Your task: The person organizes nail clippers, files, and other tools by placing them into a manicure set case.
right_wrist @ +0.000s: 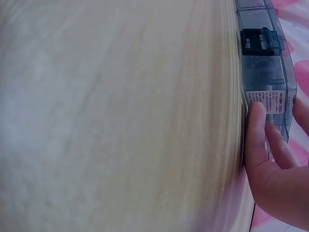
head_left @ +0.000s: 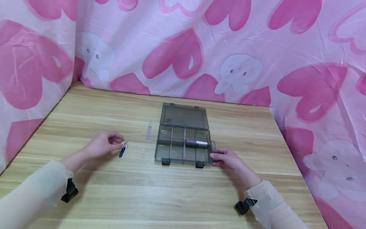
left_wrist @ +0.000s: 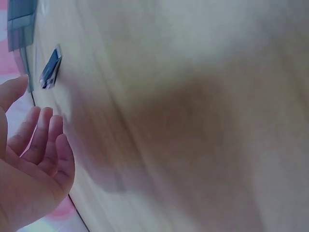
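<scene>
A nail clipper (head_left: 123, 150) lies on the table beside my left hand (head_left: 110, 142). In the left wrist view the fingers (left_wrist: 43, 133) are spread and loosely bent, with a gap between them and the clipper (left_wrist: 51, 66). My right hand (head_left: 224, 158) holds the right front corner of a grey see-through organizer box (head_left: 184, 144). The right wrist view shows a fingertip against the white label (right_wrist: 266, 101) on its front wall and another digit above the rim. Inside the box is a purple tube with a white end (head_left: 196, 142). Its lid (head_left: 185, 116) lies folded back.
Left of the box lies a flat, translucent strip with a thin tip (head_left: 149, 131). Several small clear pieces (head_left: 145, 155) are scattered nearer the front. A small brownish see-through piece (head_left: 213, 145) sits against the box's right side. Heart-patterned cloth (head_left: 177, 57) borders the wooden table (head_left: 137, 197).
</scene>
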The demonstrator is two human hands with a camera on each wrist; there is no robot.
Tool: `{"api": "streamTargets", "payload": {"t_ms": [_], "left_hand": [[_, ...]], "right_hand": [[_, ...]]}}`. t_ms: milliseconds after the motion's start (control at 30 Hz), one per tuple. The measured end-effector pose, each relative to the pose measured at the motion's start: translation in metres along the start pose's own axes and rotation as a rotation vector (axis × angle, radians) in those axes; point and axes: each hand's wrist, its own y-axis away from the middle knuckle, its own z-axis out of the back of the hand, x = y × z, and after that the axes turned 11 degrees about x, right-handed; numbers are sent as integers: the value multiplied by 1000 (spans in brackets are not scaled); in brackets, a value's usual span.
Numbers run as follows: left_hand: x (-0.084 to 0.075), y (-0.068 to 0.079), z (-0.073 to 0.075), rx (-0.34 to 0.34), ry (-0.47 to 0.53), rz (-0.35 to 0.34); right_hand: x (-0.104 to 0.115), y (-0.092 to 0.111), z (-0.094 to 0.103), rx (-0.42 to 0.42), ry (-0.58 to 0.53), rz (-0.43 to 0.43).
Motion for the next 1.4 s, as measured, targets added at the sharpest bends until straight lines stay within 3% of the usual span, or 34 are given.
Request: {"api": "streamTargets", "payload": {"t_ms": [267, 533, 967, 1200, 1400], "left_hand": [[1, 3, -11, -6, -8, 37], [-2, 2, -17, -27, -79, 77], [4, -3, -14, -46, -88, -54], [0, -4, -4, -31, -15, -51], [-8, -7, 3, -41, -48, -71]], "right_hand": [[1, 0, 1, 0, 6, -7], [0, 0, 1, 6, 2, 2], [-1, -1, 3, 4, 9, -9], [0, -1, 3, 12, 4, -13], [1, -1, 2, 18, 2, -14]]}}
